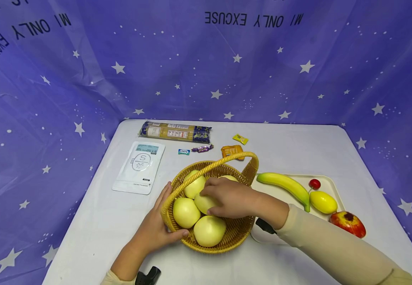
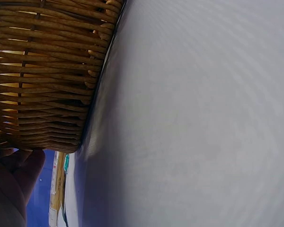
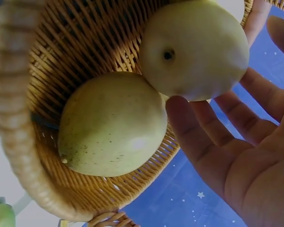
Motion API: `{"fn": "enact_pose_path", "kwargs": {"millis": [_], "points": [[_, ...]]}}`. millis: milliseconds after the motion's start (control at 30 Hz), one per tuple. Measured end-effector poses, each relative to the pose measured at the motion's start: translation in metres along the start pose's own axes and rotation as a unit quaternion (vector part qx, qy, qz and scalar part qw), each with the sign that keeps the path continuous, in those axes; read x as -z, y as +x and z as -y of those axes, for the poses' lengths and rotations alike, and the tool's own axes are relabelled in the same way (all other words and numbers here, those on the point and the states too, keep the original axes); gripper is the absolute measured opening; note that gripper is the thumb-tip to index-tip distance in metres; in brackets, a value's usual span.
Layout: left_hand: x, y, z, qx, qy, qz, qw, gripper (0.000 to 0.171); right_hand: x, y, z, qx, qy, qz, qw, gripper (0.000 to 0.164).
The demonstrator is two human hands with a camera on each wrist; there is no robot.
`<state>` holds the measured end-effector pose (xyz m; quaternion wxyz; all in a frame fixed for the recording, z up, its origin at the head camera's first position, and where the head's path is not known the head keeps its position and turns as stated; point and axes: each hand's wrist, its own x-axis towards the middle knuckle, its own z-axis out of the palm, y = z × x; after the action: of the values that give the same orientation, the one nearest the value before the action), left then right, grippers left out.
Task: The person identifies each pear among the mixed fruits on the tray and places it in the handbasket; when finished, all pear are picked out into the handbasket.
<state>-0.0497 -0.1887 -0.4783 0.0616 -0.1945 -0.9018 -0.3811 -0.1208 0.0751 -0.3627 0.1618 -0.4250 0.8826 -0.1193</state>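
A woven wicker basket (image 1: 239, 233) with an arched handle (image 1: 223, 160) holds several pale yellow apples (image 1: 209, 230). My left hand (image 1: 154, 229) grips the basket's left side, thumb over the rim and fingers along the outer wall. The left wrist view shows its fingertips (image 2: 31, 165) against the weave. My right hand (image 1: 232, 198) reaches into the basket under the handle, fingers and thumb around the middle apple (image 1: 205, 203). In the right wrist view that apple (image 3: 194, 52) shows a small dark pit, and another apple (image 3: 113, 125) lies beside it.
Right of the basket, a cream tray (image 1: 328, 182) bears a banana (image 1: 286, 184), a lemon (image 1: 323, 202) and a cherry (image 1: 314, 183). A red-yellow fruit (image 1: 348, 223) sits at its edge. Behind lie a noodle pack (image 1: 175, 132), a white pouch (image 1: 140, 166) and several wrapped sweets (image 1: 202, 149).
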Motion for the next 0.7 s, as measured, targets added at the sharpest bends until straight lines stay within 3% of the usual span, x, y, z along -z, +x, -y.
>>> {"fn": "enact_pose_path", "kwargs": {"millis": [233, 433, 700], "points": [[0.000, 0.000, 0.001, -0.007, 0.001, 0.000, 1.0000, 0.131, 0.001, 0.009, 0.000, -0.002, -0.010, -0.003, 1.000, 0.041], [0.001, -0.001, -0.001, 0.000, 0.003, 0.004, 1.0000, 0.132, 0.002, 0.014, 0.000, -0.016, -0.037, 0.038, 0.999, 0.047], [0.000, 0.000, 0.000, 0.003, 0.002, 0.007, 1.0000, 0.132, 0.005, 0.021, 0.000, -0.037, -0.058, 0.078, 0.995, 0.043]]}}
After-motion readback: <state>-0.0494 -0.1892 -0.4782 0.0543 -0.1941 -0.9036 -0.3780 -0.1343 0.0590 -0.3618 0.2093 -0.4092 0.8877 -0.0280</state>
